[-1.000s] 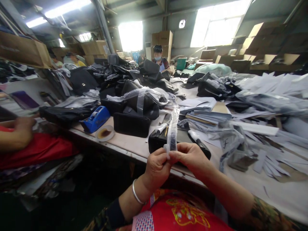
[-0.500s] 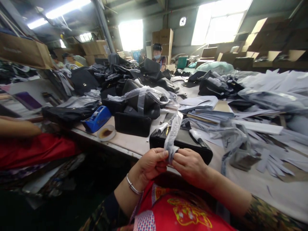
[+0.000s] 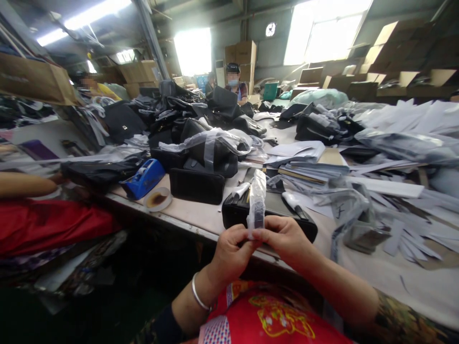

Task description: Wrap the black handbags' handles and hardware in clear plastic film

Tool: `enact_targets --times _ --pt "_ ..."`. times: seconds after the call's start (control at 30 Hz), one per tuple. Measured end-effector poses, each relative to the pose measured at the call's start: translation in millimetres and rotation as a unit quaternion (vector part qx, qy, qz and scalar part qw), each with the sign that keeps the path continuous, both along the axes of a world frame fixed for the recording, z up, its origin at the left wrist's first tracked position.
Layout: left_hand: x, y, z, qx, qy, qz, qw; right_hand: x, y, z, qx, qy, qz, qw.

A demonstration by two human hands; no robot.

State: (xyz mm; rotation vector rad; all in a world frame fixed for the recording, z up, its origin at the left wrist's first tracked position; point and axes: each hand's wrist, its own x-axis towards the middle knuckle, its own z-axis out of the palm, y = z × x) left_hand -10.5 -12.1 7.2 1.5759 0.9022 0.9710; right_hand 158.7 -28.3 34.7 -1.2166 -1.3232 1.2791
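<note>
The left hand and the right hand are both closed in a pinch, fingertips meeting on the lower end of one plastic-wrapped strap. This strap rises upward before the black handbag, which lies at the edge of the table.

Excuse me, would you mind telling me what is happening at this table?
A person's left hand and right hand pinch the lower end of a plastic-wrapped strip, which stands up from the fingers. Just beyond the hands, a black bag lies on the table. A blue tape dispenser and a tape roll sit further left.
</note>
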Motion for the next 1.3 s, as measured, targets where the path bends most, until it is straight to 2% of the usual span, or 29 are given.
enact_targets --times 0.07,0.1,0.17,0.27,0.3,0.33,0.37,0.4,0.43,0.47,0.53,0.57,0.6,0.67,0.7,0.77,0.8,0.87,0.93,0.97,1.03,1.1,1.2,1.23,1.27,1.3 --pt "-6 8 2.3 -0.128 -0.072 -0.086 0.985 1 -2 -1.1 0.14 -0.125 0.013 0.982" --pt "-8 13 4.6 -0.198 -0.119 -0.119 0.966 2 -3 -2.7 0.214 -0.189 0.018 0.958" --pt "-10 24 9.7 -0.31 -0.201 -0.147 0.918 6 -1 -6.9 0.347 -0.301 0.033 0.888" --pt "-5 38 16.0 -0.39 -0.242 -0.146 0.876 13 7 -11.6 0.474 -0.426 0.047 0.769" --pt "-3 41 17.3 -0.403 -0.237 -0.146 0.872 15 10 -11.9 0.491 -0.454 0.052 0.741" --pt "0 43 18.4 -0.41 -0.229 -0.145 0.871 17 12 -11.3 0.494 -0.471 0.058 0.728" --pt "3 44 19.4 -0.413 -0.221 -0.141 0.872 20 14 -10.0 0.483 -0.475 0.066 0.733" --pt "5 45 20.3 -0.407 -0.21 -0.131 0.879 22 16 -8.1 0.458 -0.462 0.077 0.756" --pt "7 44 21.3 -0.389 -0.195 -0.114 0.893 25 18 -5.7 0.417 -0.431 0.089 0.795" --pt "7 43 22.3 -0.36 -0.176 -0.093 0.912 27 19 -3.2 0.358 -0.378 0.103 0.848" --pt "8 40 24.0 -0.272 -0.13 -0.057 0.952 29 23 1.6 0.184 -0.209 0.134 0.951" --pt "8 38 24.4 -0.218 -0.102 -0.046 0.97 29 25 3.4 0.082 -0.106 0.144 0.98" --pt "8 35 24.2 -0.159 -0.071 -0.041 0.984 28 27 4.6 -0.014 -0.007 0.144 0.989" --pt "8 32 21.9 -0.032 -0.008 -0.032 0.999 22 32 6.0 -0.147 0.147 0.113 0.972" --pt "7 30 20.1 0.027 0.02 -0.022 0.999 18 34 6.6 -0.176 0.192 0.086 0.962" --pt "5 29 16.9 0.104 0.054 -0.001 0.993 10 36 8.8 -0.184 0.225 0.038 0.956" --pt "4 30 16.3 0.108 0.057 -0.003 0.993 7 36 10.7 -0.175 0.217 0.021 0.96" --pt "0 36 18.6 0.037 0.031 -0.046 0.998 4 36 15.7 -0.128 0.155 -0.001 0.98" --pt "-2 49 26.4 -0.11 -0.038 -0.11 0.987 5 38 20.2 -0.036 0.031 -0.018 0.999" --pt "-1 58 32.1 -0.191 -0.078 -0.132 0.97 6 40 21.4 0.027 -0.047 -0.025 0.998" --pt "4 80 45.1 -0.323 -0.134 -0.139 0.927 12 48 20.6 0.169 -0.2 -0.022 0.965" --pt "12 100 57.7 -0.397 -0.134 -0.124 0.9 20 59 16.3 0.294 -0.335 -0.013 0.895" --pt "26 122 69.6 -0.411 -0.097 -0.09 0.902 32 76 9.2 0.403 -0.49 -0.005 0.773" --pt "30 126 71.0 -0.402 -0.089 -0.08 0.908 36 80 8.2 0.415 -0.518 0.0 0.748" --pt "33 128 71.5 -0.39 -0.085 -0.072 0.914 39 84 8.1 0.419 -0.525 0.01 0.741" --pt "35 130 71.1 -0.375 -0.082 -0.066 0.921 41 88 9.0 0.411 -0.507 0.022 0.758"
